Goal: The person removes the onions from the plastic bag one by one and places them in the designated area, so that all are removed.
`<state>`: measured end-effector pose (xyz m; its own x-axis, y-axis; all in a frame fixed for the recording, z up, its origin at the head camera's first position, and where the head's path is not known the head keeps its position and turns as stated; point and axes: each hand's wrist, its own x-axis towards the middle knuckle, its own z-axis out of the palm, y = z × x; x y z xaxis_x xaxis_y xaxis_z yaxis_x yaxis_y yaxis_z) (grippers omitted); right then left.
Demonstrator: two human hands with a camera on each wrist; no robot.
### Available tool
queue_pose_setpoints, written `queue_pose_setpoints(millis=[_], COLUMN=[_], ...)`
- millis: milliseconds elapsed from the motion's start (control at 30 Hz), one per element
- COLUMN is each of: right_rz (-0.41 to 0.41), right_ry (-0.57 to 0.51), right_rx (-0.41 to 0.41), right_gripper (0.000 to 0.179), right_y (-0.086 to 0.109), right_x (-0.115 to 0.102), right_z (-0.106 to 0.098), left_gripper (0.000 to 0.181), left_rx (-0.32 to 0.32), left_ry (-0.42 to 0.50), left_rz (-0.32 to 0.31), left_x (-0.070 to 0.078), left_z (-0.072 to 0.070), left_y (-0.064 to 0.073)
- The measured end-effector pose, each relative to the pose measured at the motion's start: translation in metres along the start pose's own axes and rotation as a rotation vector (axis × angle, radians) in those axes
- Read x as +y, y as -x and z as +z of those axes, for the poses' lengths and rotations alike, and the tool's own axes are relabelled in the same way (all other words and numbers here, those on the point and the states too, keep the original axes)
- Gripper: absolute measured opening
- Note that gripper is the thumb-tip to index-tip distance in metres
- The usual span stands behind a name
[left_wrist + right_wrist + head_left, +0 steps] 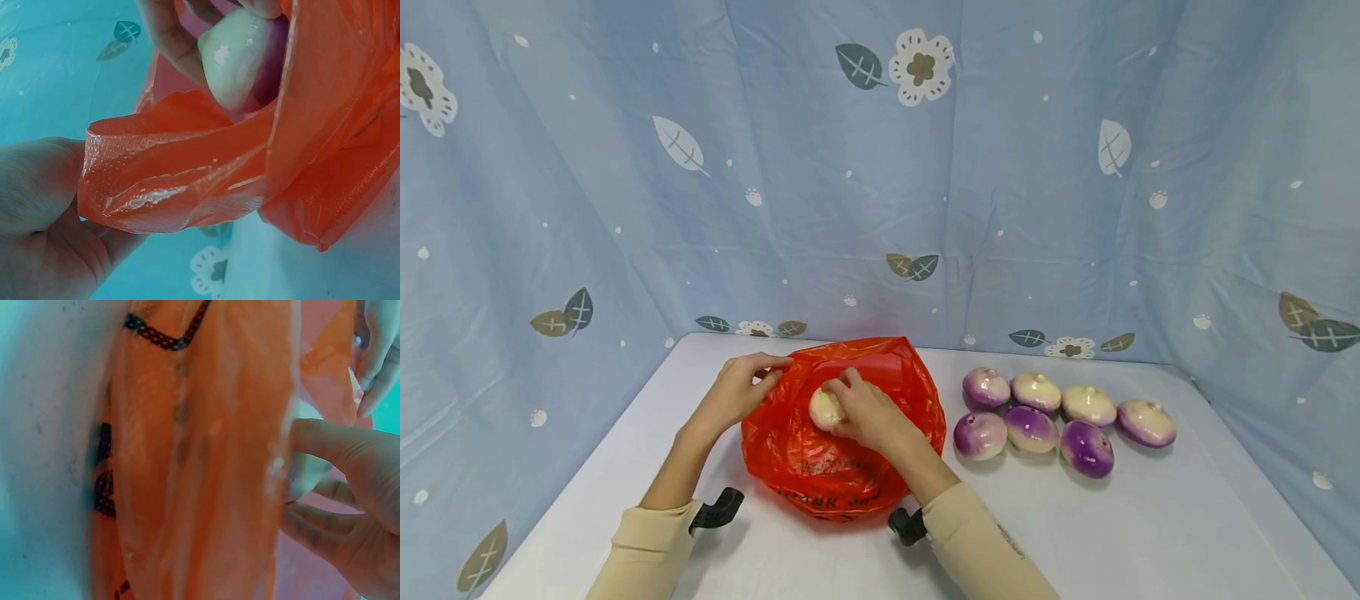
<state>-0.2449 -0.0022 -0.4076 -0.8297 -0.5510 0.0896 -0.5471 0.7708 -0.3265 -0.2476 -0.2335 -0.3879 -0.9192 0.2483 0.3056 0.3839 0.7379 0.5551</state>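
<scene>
A red plastic bag [775, 450] with dark printed lettering stands with its mouth spread upward. At its left rim, my left hand [737, 387] pinches the film between thumb and fingers; the left wrist view shows the folded edge [169, 165] between them. Inside the mouth, my right hand [874, 414] grips a white-and-purple turnip [824, 410] by its side. The turnip's purple part faces the bag wall in the left wrist view, partly hidden by the film. From the right wrist, the bag's front covers most of that turnip.
To the right of the bag, several more turnips [1032, 429] lie close together in two rough rows on the white table [1120, 533]. A blue patterned curtain [805, 183] hangs behind and along both sides. Black wrist mounts [718, 510] jut inward near the bag's front.
</scene>
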Motion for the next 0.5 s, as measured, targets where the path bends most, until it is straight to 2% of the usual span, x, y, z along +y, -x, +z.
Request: queue_pose_setpoints(millis=[300,500], right_rz=[-0.020,-0.049], right_ry=[-0.021,-0.040], right_rx=[0.027,0.073], right_gripper=[0.061,0.060], right_y=[0.011,0.020], right_x=[-0.001,0.000], right_z=[-0.007,-0.012], left_gripper=[0.028,0.028], left_rx=[0.012,0.004], left_ry=[-0.008,-0.011], left_rz=[0.004,-0.002], left_x=[0.000,0.000], left_z=[-0.001,0.000], left_y=[0.000,0.000])
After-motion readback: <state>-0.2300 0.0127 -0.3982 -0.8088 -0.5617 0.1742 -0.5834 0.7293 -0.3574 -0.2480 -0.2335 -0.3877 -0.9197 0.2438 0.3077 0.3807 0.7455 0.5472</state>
